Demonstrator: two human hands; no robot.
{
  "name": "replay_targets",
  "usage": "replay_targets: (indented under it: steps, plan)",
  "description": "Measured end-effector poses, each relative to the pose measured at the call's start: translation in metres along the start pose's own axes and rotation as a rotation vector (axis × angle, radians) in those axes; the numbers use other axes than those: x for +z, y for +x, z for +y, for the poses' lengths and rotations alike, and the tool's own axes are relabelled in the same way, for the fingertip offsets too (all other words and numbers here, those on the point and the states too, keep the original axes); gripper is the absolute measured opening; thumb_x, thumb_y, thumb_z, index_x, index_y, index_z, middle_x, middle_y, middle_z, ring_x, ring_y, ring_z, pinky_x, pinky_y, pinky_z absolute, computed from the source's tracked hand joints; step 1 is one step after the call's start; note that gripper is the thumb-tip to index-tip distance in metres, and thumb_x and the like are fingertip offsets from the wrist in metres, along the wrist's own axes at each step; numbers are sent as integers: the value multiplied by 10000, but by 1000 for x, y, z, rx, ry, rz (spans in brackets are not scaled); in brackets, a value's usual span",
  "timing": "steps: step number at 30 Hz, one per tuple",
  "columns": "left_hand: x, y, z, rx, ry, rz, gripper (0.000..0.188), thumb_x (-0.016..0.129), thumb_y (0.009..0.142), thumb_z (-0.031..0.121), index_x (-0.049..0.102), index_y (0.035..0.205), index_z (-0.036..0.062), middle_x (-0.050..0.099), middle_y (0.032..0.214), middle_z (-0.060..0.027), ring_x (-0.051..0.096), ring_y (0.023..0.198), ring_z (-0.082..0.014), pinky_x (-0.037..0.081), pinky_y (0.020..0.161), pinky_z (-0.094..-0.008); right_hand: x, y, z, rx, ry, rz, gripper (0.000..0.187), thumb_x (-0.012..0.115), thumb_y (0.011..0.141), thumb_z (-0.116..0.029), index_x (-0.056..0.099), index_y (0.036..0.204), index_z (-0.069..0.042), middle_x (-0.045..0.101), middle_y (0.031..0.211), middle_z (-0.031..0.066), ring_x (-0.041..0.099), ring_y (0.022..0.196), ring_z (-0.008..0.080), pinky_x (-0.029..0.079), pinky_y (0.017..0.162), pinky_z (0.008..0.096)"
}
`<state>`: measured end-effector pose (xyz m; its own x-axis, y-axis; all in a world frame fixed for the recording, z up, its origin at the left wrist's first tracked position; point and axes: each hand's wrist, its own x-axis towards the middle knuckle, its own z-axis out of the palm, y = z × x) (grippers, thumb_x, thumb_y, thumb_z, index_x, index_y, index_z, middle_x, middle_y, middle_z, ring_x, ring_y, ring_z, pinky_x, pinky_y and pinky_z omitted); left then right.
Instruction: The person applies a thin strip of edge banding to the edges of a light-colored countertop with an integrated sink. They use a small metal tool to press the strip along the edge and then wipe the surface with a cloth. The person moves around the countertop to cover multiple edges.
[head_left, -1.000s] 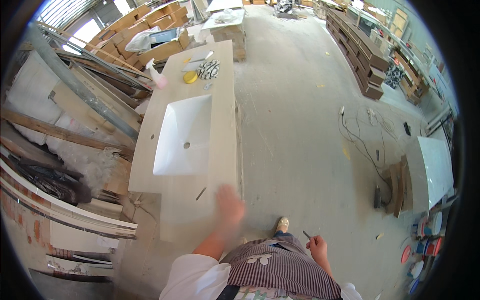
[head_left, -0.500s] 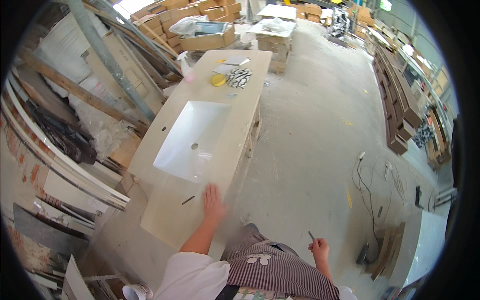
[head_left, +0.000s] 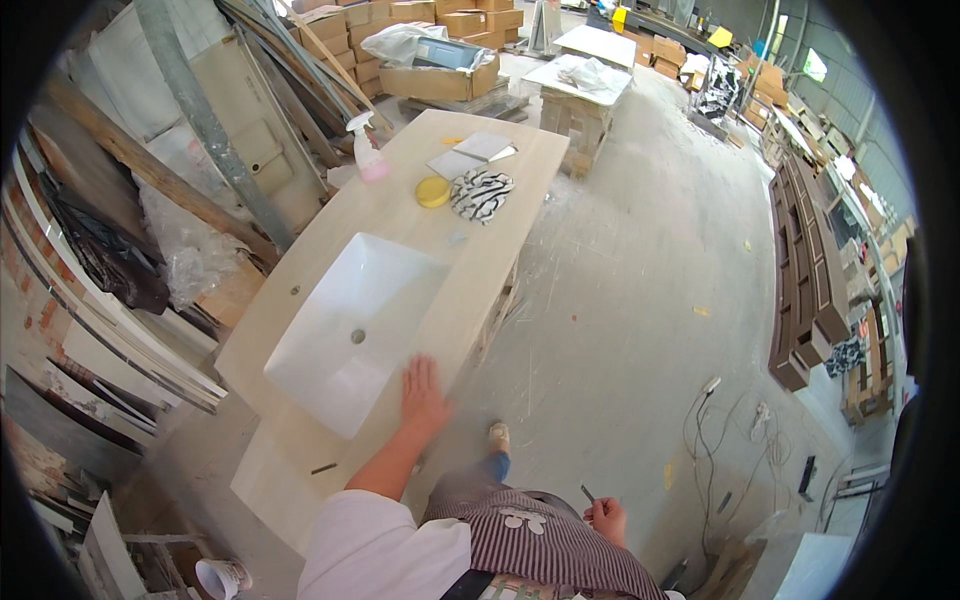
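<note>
A: How are the hands?

B: Apart. The left hand (head_left: 424,398) is open, apparently resting palm down on the beige countertop (head_left: 490,265), right of the white sink (head_left: 315,300). The right hand (head_left: 606,520) pinches a thin dark strip (head_left: 587,490) over the floor.

A: Which is nearer the countertop?

B: The left. It lies ahead and leftward, long axis slanting from near left to far right.

A: Past the sink?

B: A round yellow container (head_left: 433,192), striped cloth (head_left: 482,196) and spray bottle (head_left: 370,160).
</note>
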<state>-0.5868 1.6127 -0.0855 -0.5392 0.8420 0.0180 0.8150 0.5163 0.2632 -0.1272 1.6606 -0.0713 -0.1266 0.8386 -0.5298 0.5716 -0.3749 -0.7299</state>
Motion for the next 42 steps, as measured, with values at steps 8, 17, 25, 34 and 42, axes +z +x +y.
replay_targets:
  steps: [8, 17, 25, 34, 42]
  plan:
    - [15, 146, 51, 91, -76, -33, 1010, 739, 779, 309, 166, 1532, -43, 201, 1598, -242, 133, 1509, -370, 101, 1231, -498, -25, 105, -75, -42, 155, 54, 156, 550, 992, -133, 585, 950, 14, 693, 753, 94, 677, 669, 150, 514, 575, 292]
    - [22, 256, 103, 86, -96, 4, 982, 764, 772, 306, 226, 1505, -64, 239, 1576, -263, 195, 1483, -394, 140, 1218, -514, -54, 170, -112, -29, 36, -1, 161, 548, 989, -121, 588, 932, 24, 692, 748, 103, 668, 637, 150, 518, 581, 287]
    - [58, 327, 140, 52, -45, 55, 983, 770, 766, 326, 249, 1506, -58, 288, 1547, -277, 245, 1465, -405, 166, 1201, -546, -89, 285, -182, -111, -99, -160, 168, 552, 996, -136, 588, 952, 23, 692, 761, 102, 664, 658, 150, 521, 596, 294]
    - [90, 306, 197, -113, 171, -203, 414, 611, 846, 183, 621, 1235, 43, 564, 1348, -192, 528, 1262, -347, 369, 1062, -576, -137, 423, -247, -238, -151, -373, 146, 537, 1008, -141, 579, 952, -12, 693, 766, 79, 653, 634, 136, 489, 563, 263]
    - [13, 199, 220, -1038, -415, -429, 371, 596, 897, 285, 651, 1138, 9, 658, 1141, -232, 645, 1075, -383, 495, 953, -460, -116, 515, -323, -350, -361, -637, 146, 547, 1007, -162, 578, 947, -33, 692, 769, 66, 654, 637, 126, 487, 555, 259]
